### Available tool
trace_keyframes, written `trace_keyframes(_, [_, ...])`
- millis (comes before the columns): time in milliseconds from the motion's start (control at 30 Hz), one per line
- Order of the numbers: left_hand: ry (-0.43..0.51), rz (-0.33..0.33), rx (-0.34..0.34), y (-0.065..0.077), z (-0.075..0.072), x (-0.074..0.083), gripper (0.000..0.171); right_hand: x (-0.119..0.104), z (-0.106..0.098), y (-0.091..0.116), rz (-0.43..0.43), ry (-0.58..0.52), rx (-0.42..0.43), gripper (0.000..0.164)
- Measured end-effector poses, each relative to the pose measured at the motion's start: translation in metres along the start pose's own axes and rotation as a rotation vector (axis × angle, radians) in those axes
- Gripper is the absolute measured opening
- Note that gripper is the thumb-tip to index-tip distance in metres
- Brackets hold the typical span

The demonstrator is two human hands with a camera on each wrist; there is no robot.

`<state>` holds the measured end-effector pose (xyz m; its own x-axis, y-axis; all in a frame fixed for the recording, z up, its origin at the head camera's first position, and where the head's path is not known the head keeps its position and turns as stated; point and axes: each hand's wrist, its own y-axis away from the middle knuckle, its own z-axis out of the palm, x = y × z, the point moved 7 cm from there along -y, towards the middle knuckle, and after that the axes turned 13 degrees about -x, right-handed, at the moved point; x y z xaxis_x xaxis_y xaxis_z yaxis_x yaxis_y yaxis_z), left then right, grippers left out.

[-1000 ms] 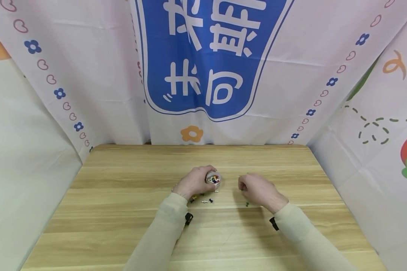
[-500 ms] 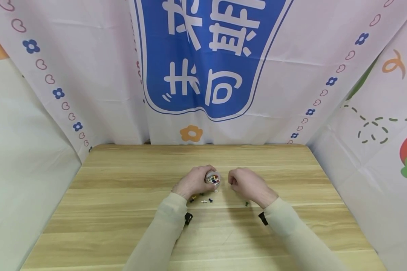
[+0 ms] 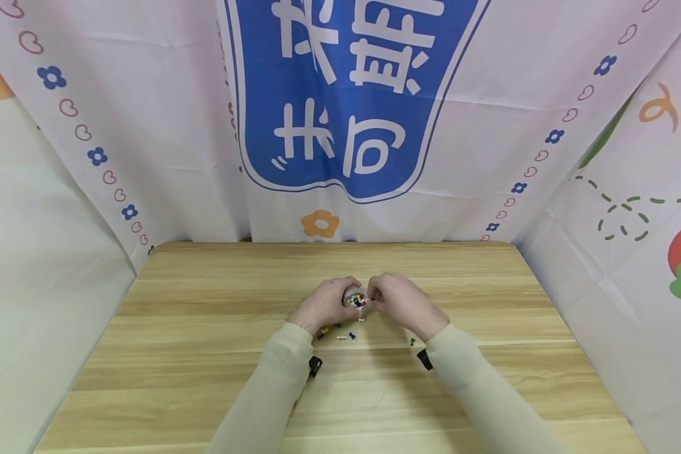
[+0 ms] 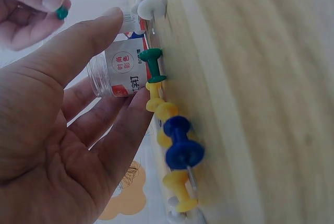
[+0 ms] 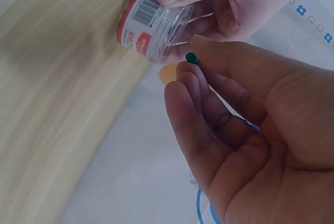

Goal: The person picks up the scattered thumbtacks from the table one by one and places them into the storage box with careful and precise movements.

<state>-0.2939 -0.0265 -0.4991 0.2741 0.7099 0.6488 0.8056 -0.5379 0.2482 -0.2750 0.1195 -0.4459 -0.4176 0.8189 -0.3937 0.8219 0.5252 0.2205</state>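
Observation:
My left hand grips a small clear jar that stands on the table, thumb and fingers curled round its sides. Through its open mouth several coloured push pins show, and a printed label wraps its wall. Just right of the rim, my right hand pinches a green push pin between thumb and fingertip. Loose pins lie near the left hand: a blue one, a green one, a white one and several yellow ones.
The pale wooden table bears everything. A lone green push pin lies to the right, below the right hand. Behind the table hangs a white curtain with a blue printed panel.
My right hand has moved left and slightly away from me, from beside the lone green pin to the jar's rim. The left hand and the jar have stayed in place.

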Motion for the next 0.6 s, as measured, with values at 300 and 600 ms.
trace_keyframes(300, [-0.031,0.027,0.017,-0.002,0.000,0.001,0.044,-0.007,0.004,-0.014,0.016,-0.038,0.003,0.008])
trace_keyframes(600, [-0.051,0.018,0.012,-0.002,0.000,0.000,0.038,-0.004,0.012,-0.023,0.040,-0.070,0.005,0.009])
